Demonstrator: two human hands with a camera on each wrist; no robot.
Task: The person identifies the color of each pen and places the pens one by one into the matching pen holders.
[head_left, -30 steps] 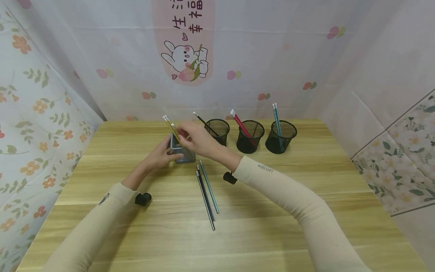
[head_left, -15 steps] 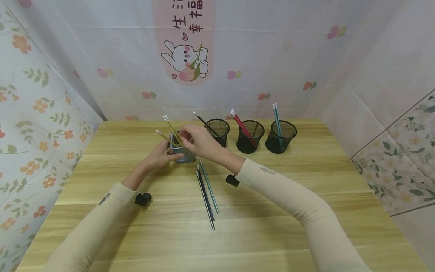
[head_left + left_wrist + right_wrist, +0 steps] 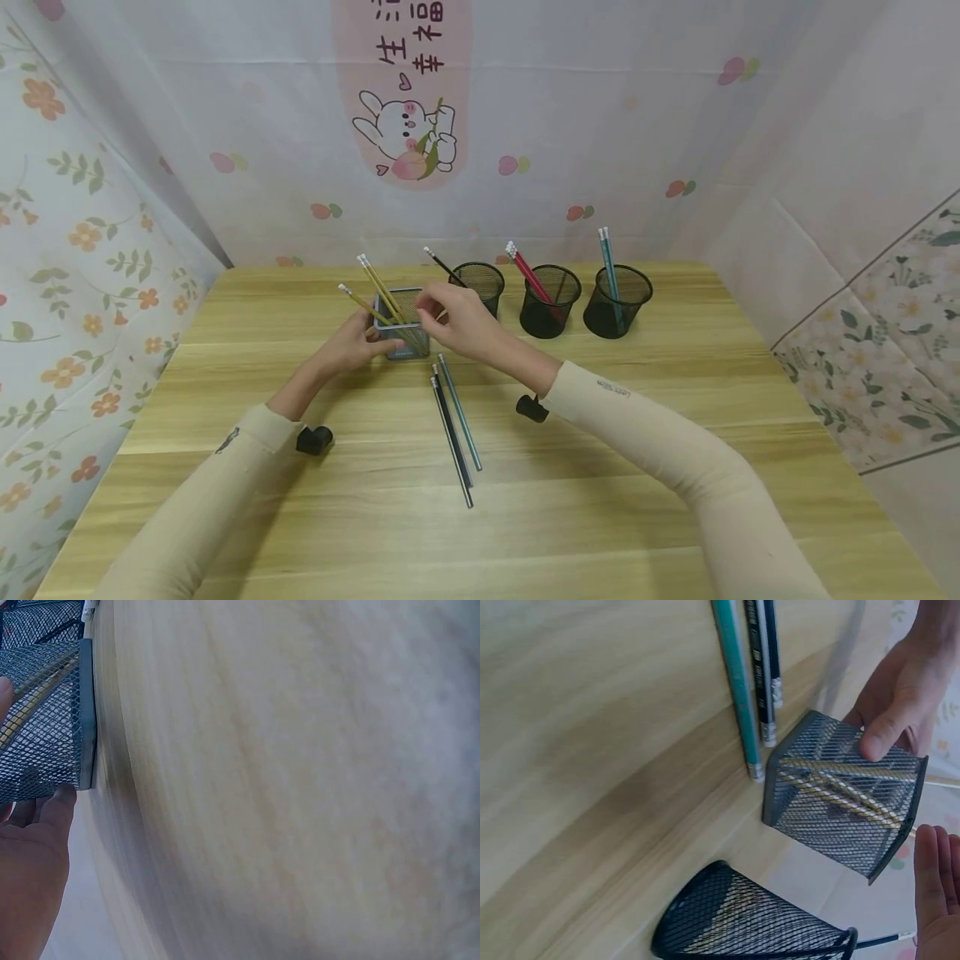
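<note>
My left hand (image 3: 347,343) grips a square grey mesh pencil holder (image 3: 407,348) at its left side, thumb across the front wall. Several yellow pencils (image 3: 380,282) lean in it, eraser ends up; through the mesh in the right wrist view their lower parts cross. Just right of the holder's rim is my right hand (image 3: 467,321), fingers loosely bent and nothing visible between them. Seen from the right wrist, those fingers look fairly straight beside the holder's mouth. In front of the holder lie a teal pencil (image 3: 461,417) and two black pencils (image 3: 452,437).
Three round black mesh cups stand in a row at the back: one with a black pencil (image 3: 444,265), partly behind my right hand, one with red pencils (image 3: 531,273), one with teal pencils (image 3: 610,265). A curtain (image 3: 600,125) hangs behind the wooden table (image 3: 600,500).
My right hand has let go of the yellow pencils and drawn back to the right. One yellow pencil has tipped to the left in the holder. The left hand keeps its hold.
</note>
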